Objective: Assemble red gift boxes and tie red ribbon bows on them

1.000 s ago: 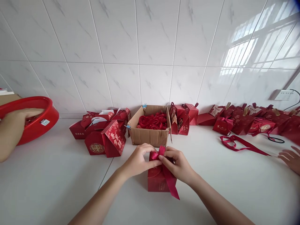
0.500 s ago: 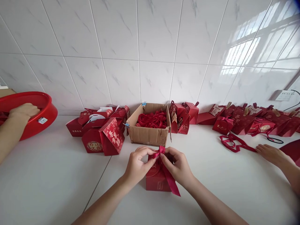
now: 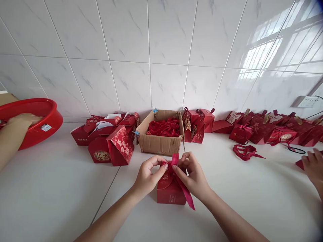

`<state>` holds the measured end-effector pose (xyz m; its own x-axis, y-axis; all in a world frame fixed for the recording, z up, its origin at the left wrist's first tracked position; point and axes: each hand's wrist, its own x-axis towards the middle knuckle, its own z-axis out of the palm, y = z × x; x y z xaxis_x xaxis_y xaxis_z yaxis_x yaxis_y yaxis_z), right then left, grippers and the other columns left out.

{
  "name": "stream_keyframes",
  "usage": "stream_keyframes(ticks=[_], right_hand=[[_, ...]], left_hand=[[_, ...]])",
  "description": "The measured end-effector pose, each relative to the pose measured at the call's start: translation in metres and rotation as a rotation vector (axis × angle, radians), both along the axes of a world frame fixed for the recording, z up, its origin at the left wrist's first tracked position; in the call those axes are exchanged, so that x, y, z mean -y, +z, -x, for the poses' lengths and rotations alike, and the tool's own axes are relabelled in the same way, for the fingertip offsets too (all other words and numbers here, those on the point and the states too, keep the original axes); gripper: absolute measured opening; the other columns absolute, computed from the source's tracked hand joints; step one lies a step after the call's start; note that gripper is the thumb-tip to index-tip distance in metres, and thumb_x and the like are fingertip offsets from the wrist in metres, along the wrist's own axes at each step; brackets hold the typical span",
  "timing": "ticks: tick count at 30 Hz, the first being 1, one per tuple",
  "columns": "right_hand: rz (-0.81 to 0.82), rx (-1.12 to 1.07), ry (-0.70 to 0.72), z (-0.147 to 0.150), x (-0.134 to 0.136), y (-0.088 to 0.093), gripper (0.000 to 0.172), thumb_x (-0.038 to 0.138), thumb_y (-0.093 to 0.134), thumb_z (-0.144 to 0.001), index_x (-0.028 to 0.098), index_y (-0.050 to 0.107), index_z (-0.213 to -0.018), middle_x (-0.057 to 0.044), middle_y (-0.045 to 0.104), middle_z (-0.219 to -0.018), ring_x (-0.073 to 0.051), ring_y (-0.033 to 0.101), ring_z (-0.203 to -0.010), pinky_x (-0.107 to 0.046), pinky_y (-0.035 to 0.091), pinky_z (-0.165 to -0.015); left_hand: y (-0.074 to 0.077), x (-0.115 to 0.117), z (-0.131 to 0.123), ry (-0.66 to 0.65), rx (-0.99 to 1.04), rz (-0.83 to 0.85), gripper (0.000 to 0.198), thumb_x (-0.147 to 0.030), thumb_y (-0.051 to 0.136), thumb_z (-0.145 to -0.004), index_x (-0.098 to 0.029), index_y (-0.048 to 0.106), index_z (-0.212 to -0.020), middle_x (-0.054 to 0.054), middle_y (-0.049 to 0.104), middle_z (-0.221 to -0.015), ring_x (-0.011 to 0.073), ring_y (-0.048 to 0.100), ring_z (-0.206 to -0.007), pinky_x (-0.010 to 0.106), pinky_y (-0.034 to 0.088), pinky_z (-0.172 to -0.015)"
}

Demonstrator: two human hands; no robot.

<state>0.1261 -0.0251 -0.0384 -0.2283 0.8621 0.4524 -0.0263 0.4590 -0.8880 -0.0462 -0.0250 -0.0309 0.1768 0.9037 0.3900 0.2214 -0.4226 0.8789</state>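
Observation:
A small red gift box (image 3: 171, 195) stands on the white table in front of me, with a crimson ribbon (image 3: 185, 193) at its top. One ribbon tail hangs over the box's right side, and a short piece sticks up between my hands. My left hand (image 3: 150, 174) pinches the ribbon at the top left of the box, thumb against fingers. On the right side of the knot, my right hand (image 3: 192, 174) grips the ribbon between thumb and bent fingers. The knot itself is partly hidden by my fingertips.
Behind the box is a cardboard carton (image 3: 160, 144) of red ribbons. Red boxes (image 3: 121, 146) stand left and more (image 3: 261, 131) right. Loose ribbon (image 3: 244, 153) lies at right. Another person's hand reaches into a red basin (image 3: 37, 134); another hand (image 3: 314, 166) is at the right edge.
The ribbon piece between my fingers now stands more upright, and my fingers have shifted slightly. The hand at the right has moved away from the loose ribbon. The hand in the basin has shifted.

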Motion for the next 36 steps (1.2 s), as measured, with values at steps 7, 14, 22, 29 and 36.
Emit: stream_keyframes(ticks=[7, 14, 22, 29, 36], right_hand=[[-0.135, 0.076, -0.043, -0.001, 0.000, 0.003, 0.003, 0.023, 0.056, -0.088, 0.022, 0.053, -0.089, -0.001, 0.062, -0.077, -0.012, 0.055, -0.064, -0.024, 0.045, -0.058], [-0.143, 0.227, -0.090, -0.004, 0.005, 0.004, 0.011, 0.027, 0.054, -0.090, 0.021, 0.061, -0.095, -0.004, 0.069, -0.080, -0.016, 0.062, -0.068, -0.026, 0.051, -0.061], [-0.171, 0.404, -0.116, -0.016, 0.006, 0.005, 0.018, 0.031, 0.054, -0.090, 0.023, 0.069, -0.097, -0.005, 0.068, -0.084, -0.018, 0.063, -0.074, -0.032, 0.052, -0.068], [-0.215, 0.505, -0.127, -0.015, 0.009, 0.007, 0.017, 0.033, 0.062, -0.085, 0.024, 0.070, -0.097, -0.007, 0.067, -0.085, -0.022, 0.061, -0.077, -0.039, 0.051, -0.072], [-0.309, 0.601, -0.329, -0.013, 0.007, 0.000, 0.015, 0.029, 0.058, -0.087, 0.028, 0.073, -0.086, -0.010, 0.061, -0.102, -0.030, 0.056, -0.100, -0.055, 0.040, -0.089]], left_hand=[[0.002, 0.003, -0.003, -0.020, -0.019, -0.019, 0.010, -0.027, 0.060, -0.083, -0.017, 0.060, -0.083, 0.005, 0.067, -0.085, 0.0195, 0.063, -0.088, 0.030, 0.049, -0.081], [0.002, 0.007, -0.007, 0.054, -0.081, -0.078, 0.003, -0.018, 0.061, -0.078, -0.017, 0.059, -0.077, 0.004, 0.068, -0.080, 0.0176, 0.064, -0.080, 0.030, 0.051, -0.077], [0.002, 0.009, -0.009, 0.091, -0.160, -0.156, 0.005, -0.019, 0.062, -0.078, -0.019, 0.060, -0.074, 0.003, 0.067, -0.077, 0.0180, 0.061, -0.078, 0.031, 0.049, -0.077], [0.005, 0.009, -0.009, 0.115, -0.217, -0.235, 0.006, -0.020, 0.064, -0.078, -0.020, 0.060, -0.074, 0.002, 0.069, -0.077, 0.0180, 0.063, -0.077, 0.032, 0.048, -0.079], [0.008, 0.008, -0.007, 0.133, -0.289, -0.368, 0.013, -0.017, 0.061, -0.080, -0.021, 0.062, -0.068, 0.000, 0.072, -0.073, 0.0180, 0.066, -0.075, 0.035, 0.043, -0.082]])
